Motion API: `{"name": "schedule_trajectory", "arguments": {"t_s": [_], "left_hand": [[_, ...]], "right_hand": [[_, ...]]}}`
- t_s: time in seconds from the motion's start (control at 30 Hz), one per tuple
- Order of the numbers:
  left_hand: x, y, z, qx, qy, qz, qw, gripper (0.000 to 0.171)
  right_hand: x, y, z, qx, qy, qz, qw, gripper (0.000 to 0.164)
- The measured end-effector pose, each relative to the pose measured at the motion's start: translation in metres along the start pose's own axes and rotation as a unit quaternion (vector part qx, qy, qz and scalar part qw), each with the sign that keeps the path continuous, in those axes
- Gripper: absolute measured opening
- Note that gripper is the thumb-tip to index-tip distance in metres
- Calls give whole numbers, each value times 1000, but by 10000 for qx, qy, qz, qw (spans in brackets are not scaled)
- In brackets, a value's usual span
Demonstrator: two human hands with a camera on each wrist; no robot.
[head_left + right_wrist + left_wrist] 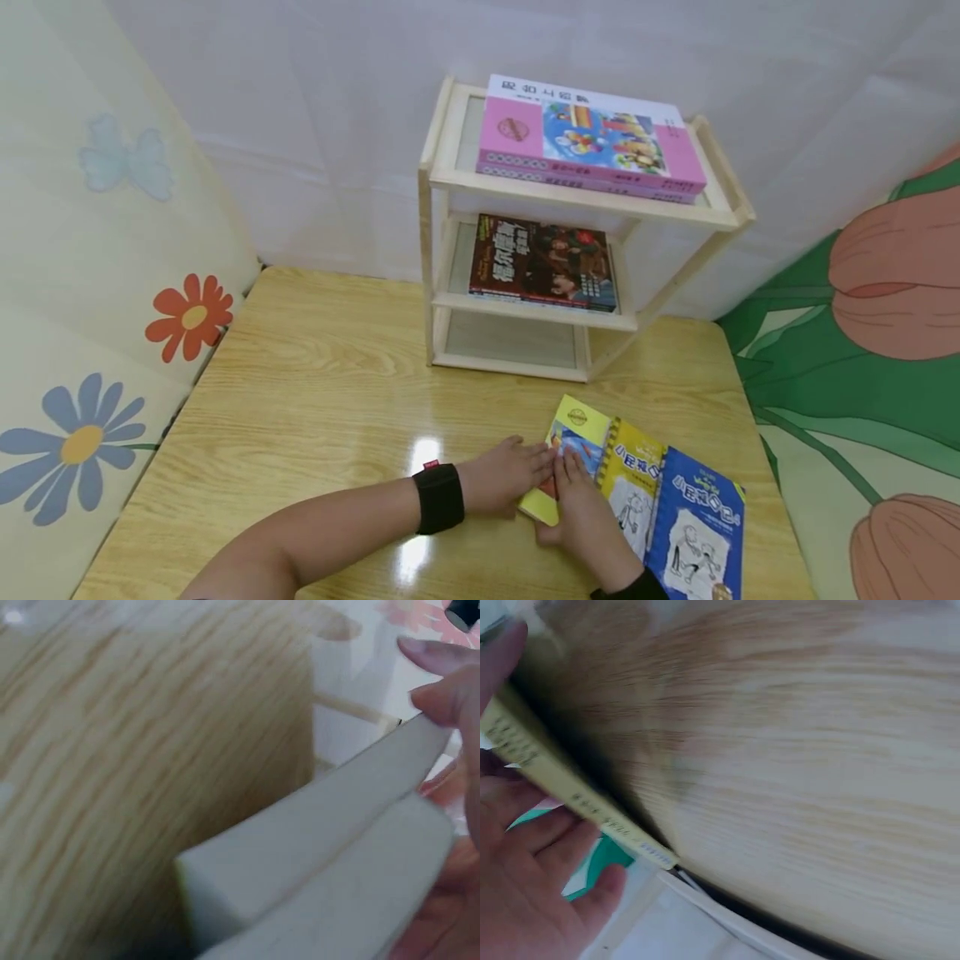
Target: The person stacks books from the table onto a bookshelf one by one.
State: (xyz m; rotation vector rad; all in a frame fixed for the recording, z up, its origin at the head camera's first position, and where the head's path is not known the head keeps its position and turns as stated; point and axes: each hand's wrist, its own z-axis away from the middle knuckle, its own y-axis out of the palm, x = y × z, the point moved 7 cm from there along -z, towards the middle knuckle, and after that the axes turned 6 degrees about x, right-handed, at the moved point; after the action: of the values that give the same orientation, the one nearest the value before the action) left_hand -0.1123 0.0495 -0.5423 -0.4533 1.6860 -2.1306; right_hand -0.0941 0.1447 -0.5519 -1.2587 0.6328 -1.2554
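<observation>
A: Starting with the left hand (498,483): seeing what there?

B: Seeing thumb on one side, fingers on the other, pinching the yellow book (581,435) along its spine (585,795).

A: Placing the yellow book where, exactly?

B: Finding it between the 2 hands, over the wooden tabletop (322,417); not telling whether lying flat or tipping slightly.

A: Judging it heavy?

B: Guessing fairly light, a thick paperback: firm at the spine, bending elsewhere, with a smooth cover probably slipping under flat fingers. Preferring the spine as a left-hand hold.

A: Moving on to the right hand (588,521)?

B: Seeing it gripping the opposite side, beside the pages (322,825), fingertips meeting or nearly meeting the left hand's on the cover. Counting 2 pale layers; not telling whether 1 book or 2. Advising a cupping hold there, sparing the soft corners and stopping the leaves fanning.

A: Noticing anything past the right hand?

B: Spotting the yellow diary (633,483) just right of it, then the blue book (697,525) farther right.
</observation>
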Motion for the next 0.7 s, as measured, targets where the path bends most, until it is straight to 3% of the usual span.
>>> {"name": "schedule_trajectory", "arguments": {"t_s": [0.13,0.23,0.4,0.57,0.7], "left_hand": [[11,-5,2,-683,18,191,9975,57],[21,-7,2,-899,-59,378,9952,48],[41,-3,3,-587,-296,544,9963,56],[58,4,6,-315,-478,753,9955,52],[62,8,7,-179,-423,725,9963,52]], "right_hand": [[5,-7,4,-339,-411,-131,9985,104],[10,-10,7,-484,-662,-338,9961,100],[25,-13,13,-456,-1290,-662,9884,93],[40,-21,20,-334,-2131,-1160,9695,86],[43,-30,24,-244,-2345,-1545,9595,86]]}}
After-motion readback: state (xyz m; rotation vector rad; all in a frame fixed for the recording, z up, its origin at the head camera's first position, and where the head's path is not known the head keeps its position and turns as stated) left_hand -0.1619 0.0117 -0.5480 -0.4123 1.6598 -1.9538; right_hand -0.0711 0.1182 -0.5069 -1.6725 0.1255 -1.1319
